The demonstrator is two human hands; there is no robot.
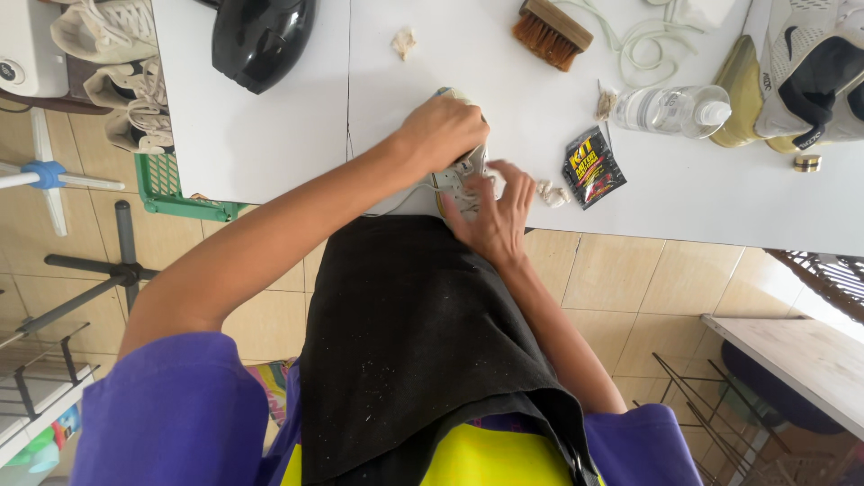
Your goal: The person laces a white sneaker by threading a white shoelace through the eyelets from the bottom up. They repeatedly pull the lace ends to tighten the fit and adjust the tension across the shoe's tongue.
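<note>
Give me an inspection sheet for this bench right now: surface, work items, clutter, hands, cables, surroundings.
Surface: white table, two panels with a seam.
Job's things: white sneaker at the near edge, mostly hidden by both hands.
Clutter: brush, clear bottle lying down, black sachet, wadded scraps, loose laces, black appliance, more shoes.
Grippers: left hand closed over the sneaker; right hand spread on it.
Cables: nothing seen.
Surroundings: tiled floor, green crate, fan stand.
</note>
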